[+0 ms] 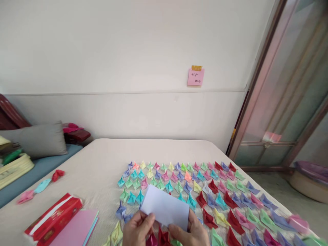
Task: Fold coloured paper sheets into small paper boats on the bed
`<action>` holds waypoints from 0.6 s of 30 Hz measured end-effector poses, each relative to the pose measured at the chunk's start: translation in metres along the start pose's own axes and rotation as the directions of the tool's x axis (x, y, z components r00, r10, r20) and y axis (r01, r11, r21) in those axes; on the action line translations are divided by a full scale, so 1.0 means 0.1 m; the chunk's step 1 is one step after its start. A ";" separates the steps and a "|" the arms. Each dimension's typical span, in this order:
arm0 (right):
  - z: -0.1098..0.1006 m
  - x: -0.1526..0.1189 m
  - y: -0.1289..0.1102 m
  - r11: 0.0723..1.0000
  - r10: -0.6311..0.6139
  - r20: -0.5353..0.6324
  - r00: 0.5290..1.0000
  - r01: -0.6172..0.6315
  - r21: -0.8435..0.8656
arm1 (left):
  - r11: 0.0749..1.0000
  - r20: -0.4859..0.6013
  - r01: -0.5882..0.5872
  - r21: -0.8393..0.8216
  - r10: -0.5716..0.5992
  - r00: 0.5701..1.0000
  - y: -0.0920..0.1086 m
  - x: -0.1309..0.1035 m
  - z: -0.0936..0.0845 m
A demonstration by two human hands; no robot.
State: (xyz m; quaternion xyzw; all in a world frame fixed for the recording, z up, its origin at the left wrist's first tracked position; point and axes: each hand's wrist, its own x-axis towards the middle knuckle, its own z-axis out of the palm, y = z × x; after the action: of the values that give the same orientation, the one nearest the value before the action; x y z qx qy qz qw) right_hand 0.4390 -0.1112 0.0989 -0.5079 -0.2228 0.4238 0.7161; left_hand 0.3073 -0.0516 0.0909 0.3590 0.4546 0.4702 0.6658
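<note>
A pale lavender sheet of paper [166, 206], rectangular and slightly tilted, is held up over the table between both hands. My left hand [139, 228] pinches its lower left corner, thumb in front. At its lower right edge, my right hand [191, 230] grips with the thumb on the near face and fingers behind. Whether the sheet is folded double, I cannot tell. Beneath and around it stand rows of folded paper boats [169, 186] in red, green, blue, pink and yellow. The sheet and my hands hide some of them.
Left on the table [107, 153] lie a red tissue pack [55, 217] and a stack of coloured paper [77, 227]. Further left are red, cyan and pink pieces [42, 185]. A pink note [195, 77] is taped to the wall. A bin [311, 179] stands right.
</note>
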 end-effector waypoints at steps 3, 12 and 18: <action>0.01 0.00 0.00 1.000 0.012 0.005 1.000 -0.012 0.022 | 0.998 -0.046 -0.065 -0.028 0.063 0.997 0.10 0.05 -0.09; -0.01 0.01 0.03 1.000 0.015 -0.004 1.000 -0.015 -0.009 | 0.973 -0.039 -0.012 -0.231 0.003 0.999 0.20 0.04 -0.10; -0.01 0.01 -0.01 1.000 0.006 -0.024 1.000 -0.006 0.000 | 0.983 -0.033 0.003 -0.184 -0.009 0.999 0.06 -0.05 0.07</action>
State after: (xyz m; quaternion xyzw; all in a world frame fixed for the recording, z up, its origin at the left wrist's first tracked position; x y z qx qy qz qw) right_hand 0.4410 -0.1109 0.0997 -0.5136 -0.2127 0.4196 0.7176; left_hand 0.3118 -0.0547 0.1001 0.2867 0.4217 0.5139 0.6898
